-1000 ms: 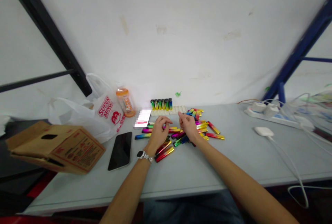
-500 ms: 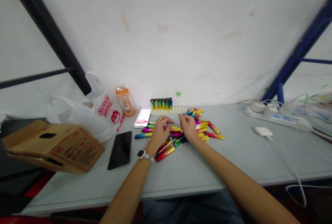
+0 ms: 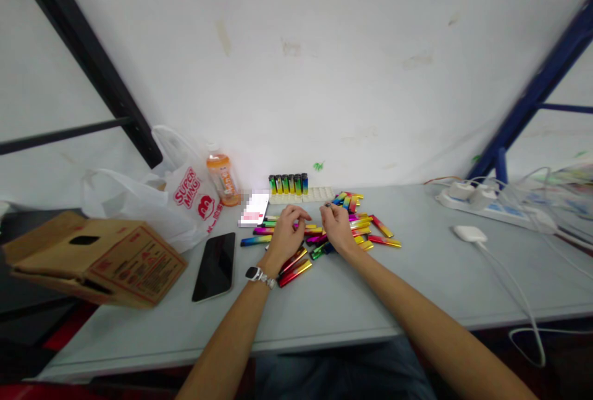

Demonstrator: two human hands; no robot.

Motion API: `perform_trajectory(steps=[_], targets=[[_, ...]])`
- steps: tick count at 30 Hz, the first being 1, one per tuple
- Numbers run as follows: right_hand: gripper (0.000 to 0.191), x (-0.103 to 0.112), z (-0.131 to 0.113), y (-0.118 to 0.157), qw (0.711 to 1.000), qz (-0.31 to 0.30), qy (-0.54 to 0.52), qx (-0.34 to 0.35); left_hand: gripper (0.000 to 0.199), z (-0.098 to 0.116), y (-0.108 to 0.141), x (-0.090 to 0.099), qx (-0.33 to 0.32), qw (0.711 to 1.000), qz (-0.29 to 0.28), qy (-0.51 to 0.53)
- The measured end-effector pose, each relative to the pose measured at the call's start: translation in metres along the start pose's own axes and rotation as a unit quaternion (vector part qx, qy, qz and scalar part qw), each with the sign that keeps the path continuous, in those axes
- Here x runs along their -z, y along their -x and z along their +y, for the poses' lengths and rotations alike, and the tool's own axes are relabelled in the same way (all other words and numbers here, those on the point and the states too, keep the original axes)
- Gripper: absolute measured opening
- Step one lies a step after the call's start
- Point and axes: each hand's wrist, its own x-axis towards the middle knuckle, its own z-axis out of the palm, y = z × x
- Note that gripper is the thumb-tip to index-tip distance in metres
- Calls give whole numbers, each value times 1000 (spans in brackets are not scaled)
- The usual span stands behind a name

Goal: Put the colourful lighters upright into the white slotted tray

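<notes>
Over a loose pile of shiny multicoloured lighters [image 3: 295,273] is my left hand [image 3: 288,233], its fingers curled and bent toward the right. My right hand [image 3: 335,226] is closed in a pinch above the pile's right part; a small dark tip shows at its fingers, too small to name. Behind the hands, a pale rack [image 3: 320,194] with small slots lies along the wall. Several green, yellow and blue lighters [image 3: 288,184] stand upright in its left part. More lighters [image 3: 384,241] lie scattered to the right of my right hand.
On the left are a black phone [image 3: 214,266], a cardboard box [image 3: 139,264], a white plastic bag [image 3: 185,202] and an orange drink bottle [image 3: 223,179]. A blurred white item [image 3: 254,208] lies near the rack. A power strip [image 3: 500,212] and white charger [image 3: 469,234] are on the right.
</notes>
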Motion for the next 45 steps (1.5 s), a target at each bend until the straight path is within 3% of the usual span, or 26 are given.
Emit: perform_trajectory(steps=[6, 15, 20, 23, 31, 45], targets=[[35, 1, -1, 0, 1000, 4, 11, 2, 21, -1, 0, -1, -1, 1000, -2, -3], [37, 7, 2, -12, 993, -108, -46, 16, 20, -1, 1, -1, -7, 1000, -2, -1], [30, 19, 6, -42, 989, -88, 72, 94, 21, -5, 1, -3, 4, 1000, -11, 7], [24, 22, 8, -69, 979, -88, 152, 100, 22, -7, 2, -5, 8, 1000, -20, 11], [12, 14, 18, -135, 960, -106, 206, 155, 24, -12, 3, -5, 10, 1000, -17, 18], [11, 1, 31, -174, 928, -143, 302, 166, 23, -12, 3, -5, 21, 999, -27, 13]])
